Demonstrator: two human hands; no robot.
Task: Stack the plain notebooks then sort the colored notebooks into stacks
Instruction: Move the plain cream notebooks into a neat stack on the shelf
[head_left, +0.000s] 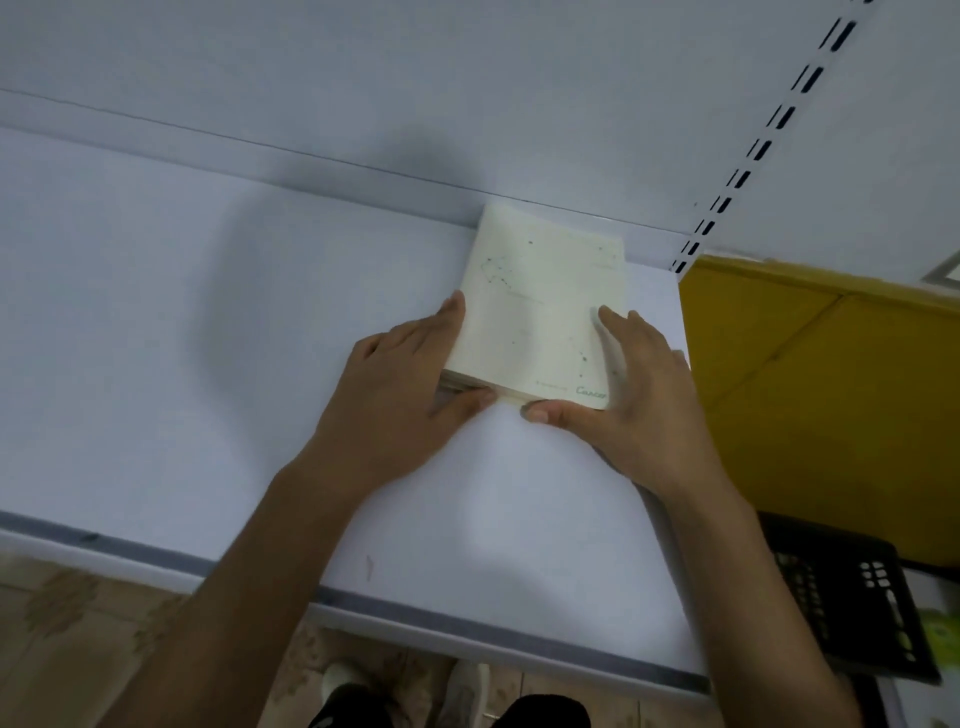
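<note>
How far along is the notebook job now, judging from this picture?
Done: a cream stack of plain notebooks sits on the white shelf, near its back wall. In hand: the left hand and right hand press its sides with straight fingers, squaring it. Left: sorting the colored notebooks; none is in view.

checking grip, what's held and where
Nothing gripped: left hand presses the stack on its left side, right hand on its right, thumbs at the near edge.

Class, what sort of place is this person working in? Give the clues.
Probably a shop or stockroom: a white shelf backed by a slotted upright as on store racking, a stack of cream notebooks on it, and a black plastic crate beside it.
</note>
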